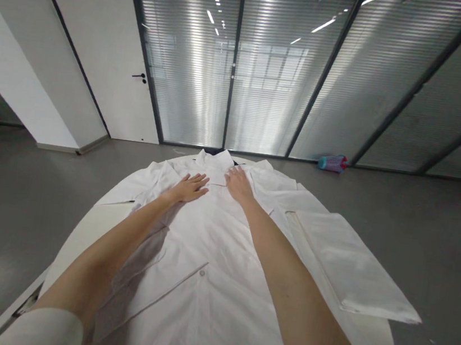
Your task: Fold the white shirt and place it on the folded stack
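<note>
White cotton-looking coat (pixel 202 259) spread out flat along a pale rounded worktop (pixel 78 232), collar (pixel 217 162) at the far end and hem toward the camera. There's only the head view, so here goes.

Both hands are laid flat on the upper chest of the coat, just below the collar. The left hand (pixel 189 187) has its fingers stretched out and slightly spread, palm down on the fabric, not gripping anything. The right hand (pixel 238 183) is also palm down with fingers extended, pressing right beside the collar edge, holding nothing either. The 2 hands sit close together, but a narrow strip of cloth shows between them. Bare forearms run from the bottom of the frame up to the hands, with short white sleeves at the very bottom.

A button (pixel 202 273) shows on the front placket around the middle of the coat. One sleeve of the coat goes off to the left near the worktop edge. To the right of the coat, on the same worktop, lies a folded white cloth (pixel 354 268), touching the coat's side.

Further back there's grey floor, a glass wall with blinds, a white door with a black handle (pixel 140 76), and a teal and pink object (pixel 332 163) lying on the floor by the glass.
</note>
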Tool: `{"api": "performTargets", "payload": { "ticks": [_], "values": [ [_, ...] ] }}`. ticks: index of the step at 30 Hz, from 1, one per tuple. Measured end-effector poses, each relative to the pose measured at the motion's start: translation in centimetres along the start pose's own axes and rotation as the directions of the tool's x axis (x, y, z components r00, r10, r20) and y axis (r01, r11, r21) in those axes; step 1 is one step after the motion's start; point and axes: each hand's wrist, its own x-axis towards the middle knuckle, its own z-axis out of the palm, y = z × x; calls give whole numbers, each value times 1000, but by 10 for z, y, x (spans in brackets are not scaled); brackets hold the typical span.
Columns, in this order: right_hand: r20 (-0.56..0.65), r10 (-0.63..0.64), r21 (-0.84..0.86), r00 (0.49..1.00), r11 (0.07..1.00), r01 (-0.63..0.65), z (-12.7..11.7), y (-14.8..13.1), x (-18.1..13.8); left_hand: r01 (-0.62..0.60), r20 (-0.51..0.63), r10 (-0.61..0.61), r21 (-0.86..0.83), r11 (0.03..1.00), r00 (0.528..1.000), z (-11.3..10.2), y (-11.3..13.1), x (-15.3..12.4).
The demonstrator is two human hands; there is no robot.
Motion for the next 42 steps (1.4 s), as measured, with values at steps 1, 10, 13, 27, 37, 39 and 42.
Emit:
{"api": "performTargets", "payload": {
  "ticks": [1,10,13,27,37,39,42],
  "values": [
    [-47,64,5,997,998,-64,-11,10,1,17,-30,-17,13,1000,999,-2,5,0],
    [-61,264,55,963,964,-261,-96,103,-26,-753,-16,759,-143,643,651,-14,214,-29],
    [-44,260,57,965,965,-258,-109,114,-50,-908,53,923,-166,385,382,-12,284,-61],
    [7,253,9,967,967,-253,-135,125,-127,-932,77,930,-30,361,358,6,336,-94],
    [22,230,17,973,973,-231,-129,113,-133,-925,34,925,-12,380,379,-14,338,-93],
    [26,246,24,969,969,-247,-129,113,-127,-930,6,930,36,366,367,-31,328,-100],
    [48,285,41,957,957,-287,-121,109,-103,-916,-55,922,103,387,383,-56,308,-121]
  ]
}}
